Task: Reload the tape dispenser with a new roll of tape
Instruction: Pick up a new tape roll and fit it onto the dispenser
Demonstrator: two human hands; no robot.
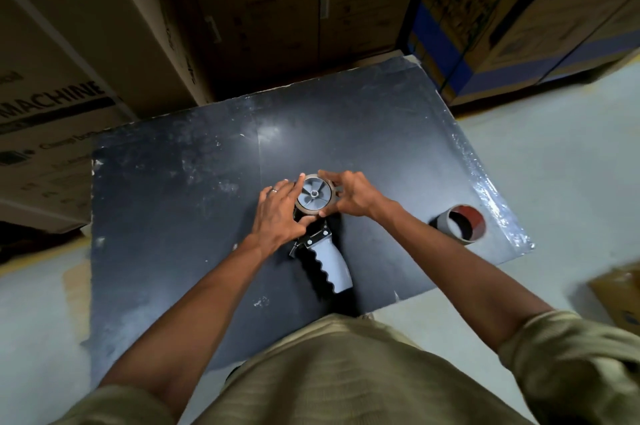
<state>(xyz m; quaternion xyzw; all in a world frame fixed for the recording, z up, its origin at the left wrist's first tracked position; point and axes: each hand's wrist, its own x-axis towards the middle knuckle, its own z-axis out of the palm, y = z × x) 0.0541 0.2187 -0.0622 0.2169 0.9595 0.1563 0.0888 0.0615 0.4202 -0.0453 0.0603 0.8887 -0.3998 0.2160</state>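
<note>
A tape dispenser with a grey ribbed handle lies flat on the black table, handle toward me. A brown tape roll sits around its grey spoked hub. My left hand presses the roll's left side, thumb under its near edge. From the right, my right hand grips the roll's rim, fingers over the far edge. A second roll, mostly bare core with a reddish inner side, lies at the table's right.
Stacked cardboard boxes stand right behind the table and to the left. More boxes with blue bands stand at the back right. A small carton lies on the pale floor at the right.
</note>
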